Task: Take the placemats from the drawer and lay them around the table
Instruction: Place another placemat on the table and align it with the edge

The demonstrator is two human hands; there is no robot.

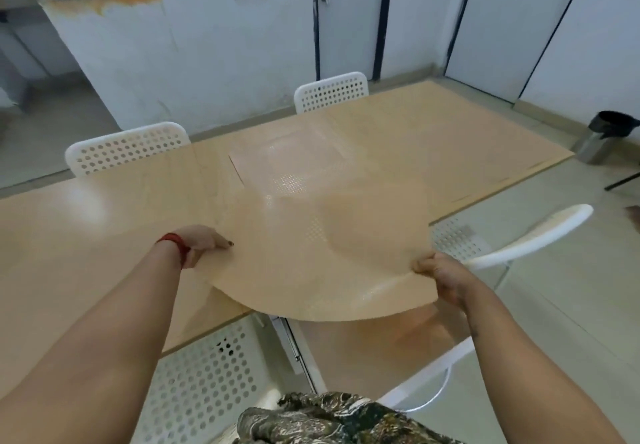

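Here the held placemat [311, 263] is a thin tan sheet with its long axis running left to right, its flat face turned up and its near edge bowing down in a curve past the desk [69, 253] edge. It hangs just above the near part of the desk, partly over the gap between desk and chair. The left hand [201, 242] pinches the mat's left edge, thumb on top, a red band at the wrist; its grip is clamped on the mat. The right hand [440, 274] grasps the near right corner, fingers curled around the edge, grip likewise closed on the mat. Both forearms reach forward from the bottom of the frame, spread wide apart.

A second placemat [291, 159] lies flat on the desk further out, near the far side, its far edge close to the desk's far edge. White perforated chairs stand around: two far chairs [128, 149] behind the desk, one near chair [512, 246] at the right. The desk surface to the left and to the far right is bare
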